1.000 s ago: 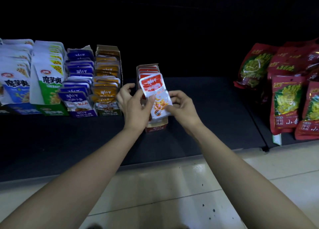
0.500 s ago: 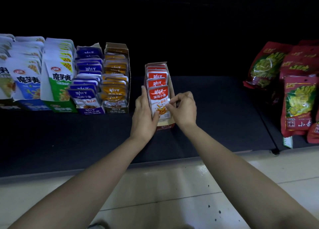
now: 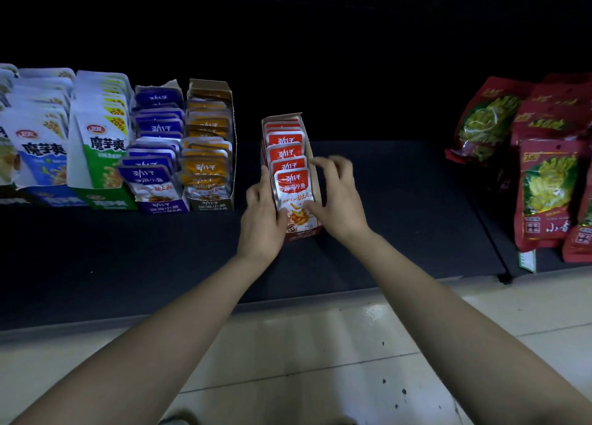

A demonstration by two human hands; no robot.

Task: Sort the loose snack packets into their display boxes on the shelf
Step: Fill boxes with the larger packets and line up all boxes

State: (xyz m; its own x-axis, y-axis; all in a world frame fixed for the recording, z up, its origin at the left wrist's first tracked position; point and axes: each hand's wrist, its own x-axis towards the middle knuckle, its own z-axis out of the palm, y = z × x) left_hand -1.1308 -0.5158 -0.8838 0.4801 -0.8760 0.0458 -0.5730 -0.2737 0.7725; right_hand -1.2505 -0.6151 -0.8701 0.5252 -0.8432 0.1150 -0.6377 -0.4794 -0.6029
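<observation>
A red display box (image 3: 316, 171) stands on the dark shelf (image 3: 400, 219), filled with a row of red snack packets. The front red packet (image 3: 293, 186) sits upright at the box's near end. My left hand (image 3: 261, 214) grips the box's left side, its thumb lying over the packet's lower left corner. My right hand (image 3: 341, 200) is at the box's right side. Its thumb touches the packet's lower right part, and its loosely bent fingers hover over the right wall, slightly blurred.
To the left stand an orange packet box (image 3: 209, 155), a purple packet box (image 3: 157, 168) and white-green (image 3: 99, 142) and white-blue bags (image 3: 38, 149). Large red bags (image 3: 547, 194) fill the shelf's right end. Bare shelf lies around the red box; pale floor tiles (image 3: 320, 344) run below.
Both hands lowered the red packet from above the box into its front slot. The right fingers have since lifted off the packet's top edge.
</observation>
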